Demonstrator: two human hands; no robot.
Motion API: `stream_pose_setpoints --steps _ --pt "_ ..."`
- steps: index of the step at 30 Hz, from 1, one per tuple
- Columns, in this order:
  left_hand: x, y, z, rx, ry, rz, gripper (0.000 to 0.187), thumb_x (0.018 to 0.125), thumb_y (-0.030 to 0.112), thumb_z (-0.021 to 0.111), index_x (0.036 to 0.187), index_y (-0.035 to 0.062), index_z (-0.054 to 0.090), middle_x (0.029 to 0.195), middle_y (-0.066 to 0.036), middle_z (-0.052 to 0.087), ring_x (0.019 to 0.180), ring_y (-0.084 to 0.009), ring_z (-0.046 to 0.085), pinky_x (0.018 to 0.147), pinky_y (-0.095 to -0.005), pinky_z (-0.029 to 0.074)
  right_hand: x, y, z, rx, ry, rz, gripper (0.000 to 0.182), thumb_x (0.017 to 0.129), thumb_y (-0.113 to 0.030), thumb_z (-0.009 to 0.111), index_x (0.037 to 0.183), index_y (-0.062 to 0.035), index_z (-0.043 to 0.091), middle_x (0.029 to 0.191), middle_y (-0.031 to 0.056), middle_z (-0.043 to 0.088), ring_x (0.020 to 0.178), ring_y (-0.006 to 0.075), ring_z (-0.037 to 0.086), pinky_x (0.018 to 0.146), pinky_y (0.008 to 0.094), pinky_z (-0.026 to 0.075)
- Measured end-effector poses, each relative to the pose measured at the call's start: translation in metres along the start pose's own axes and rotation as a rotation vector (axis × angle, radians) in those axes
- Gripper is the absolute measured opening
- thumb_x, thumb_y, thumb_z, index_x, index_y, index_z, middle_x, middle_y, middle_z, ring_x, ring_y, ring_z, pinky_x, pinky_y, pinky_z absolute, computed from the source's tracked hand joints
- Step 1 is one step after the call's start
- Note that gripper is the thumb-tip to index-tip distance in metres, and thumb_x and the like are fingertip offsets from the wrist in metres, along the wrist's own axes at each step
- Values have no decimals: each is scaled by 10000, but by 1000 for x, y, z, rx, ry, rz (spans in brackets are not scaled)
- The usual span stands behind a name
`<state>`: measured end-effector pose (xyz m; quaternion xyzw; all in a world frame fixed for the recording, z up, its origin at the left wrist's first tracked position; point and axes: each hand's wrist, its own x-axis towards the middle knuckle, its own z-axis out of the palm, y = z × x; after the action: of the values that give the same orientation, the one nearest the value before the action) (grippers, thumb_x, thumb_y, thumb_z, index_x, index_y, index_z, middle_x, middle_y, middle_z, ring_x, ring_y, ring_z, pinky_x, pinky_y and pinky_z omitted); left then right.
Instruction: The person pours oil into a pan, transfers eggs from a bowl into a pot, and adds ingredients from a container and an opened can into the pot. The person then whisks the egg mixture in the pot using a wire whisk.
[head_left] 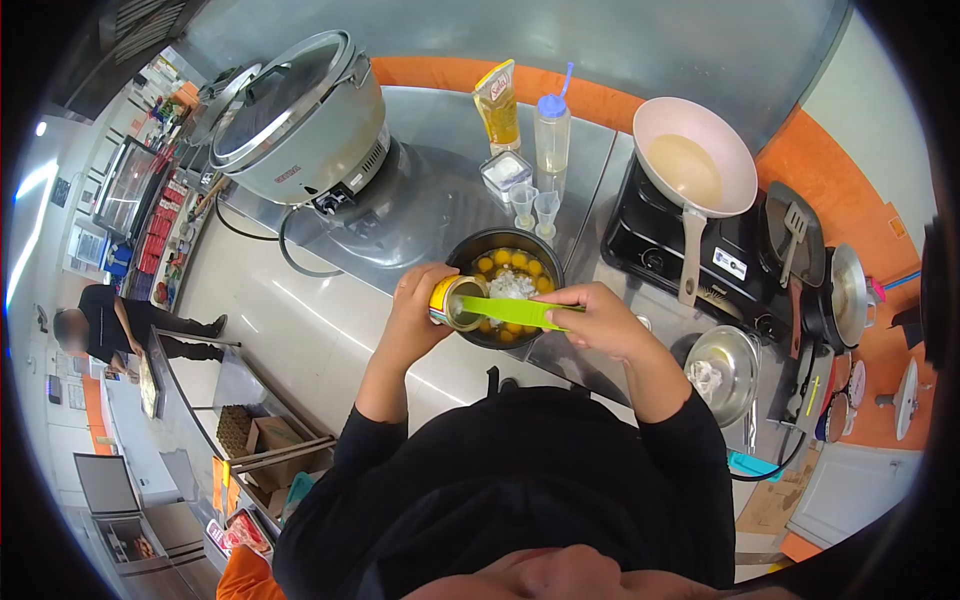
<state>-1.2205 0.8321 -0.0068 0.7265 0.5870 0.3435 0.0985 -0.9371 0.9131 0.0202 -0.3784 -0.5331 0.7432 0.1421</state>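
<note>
A dark round pot (553, 252) holds several raw egg yolks (502, 257) and a heap of white powder (513, 284). My left hand (417, 303) is wrapped round a small open tin can (462, 305), tilted over the pot's near left side. With thumb and fingers, my right hand (592, 318) grips a lime-green spatula (520, 311). Its far end reaches into the can's mouth, and its length crosses above the yolks.
Behind the pot stand small plastic cups (545, 212), a square container of white powder (506, 172), a squeeze bottle (551, 135) and a yellow pouch (497, 105). A large cooker (300, 140) is left; a pan (695, 155) sits on the stove (640, 220). A metal bowl (735, 375) is right. Another person (105, 320) works far left.
</note>
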Motion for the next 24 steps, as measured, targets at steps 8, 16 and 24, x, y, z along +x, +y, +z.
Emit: stream_pose_setpoints --steps 8,16,24 --pt "-6 -1 -4 6 9 -30 671 592 50 841 1196 117 557 1186 -105 600 1152 -337 546 990 -435 402 1 5 -2 75 -32 44 321 917 -78 595 1225 -21 667 649 -30 514 498 44 394 460 215 308" --pt "-26 -31 -10 130 127 -202 674 562 -1 790 1182 105 548 1114 -134 624 1057 -385 569 918 -466 444 -6 6 -12 33 49 -19 316 921 -92 611 1221 -15 667 661 -39 511 527 43 420 487 213 338" --pt "-63 -50 -29 166 143 -390 672 622 31 802 1230 112 528 1165 -137 603 1117 -378 548 962 -461 445 10 43 -2 -970 599 -670 415 837 -35 626 1241 -123 660 907 83 617 751 201 626 643 330 488"
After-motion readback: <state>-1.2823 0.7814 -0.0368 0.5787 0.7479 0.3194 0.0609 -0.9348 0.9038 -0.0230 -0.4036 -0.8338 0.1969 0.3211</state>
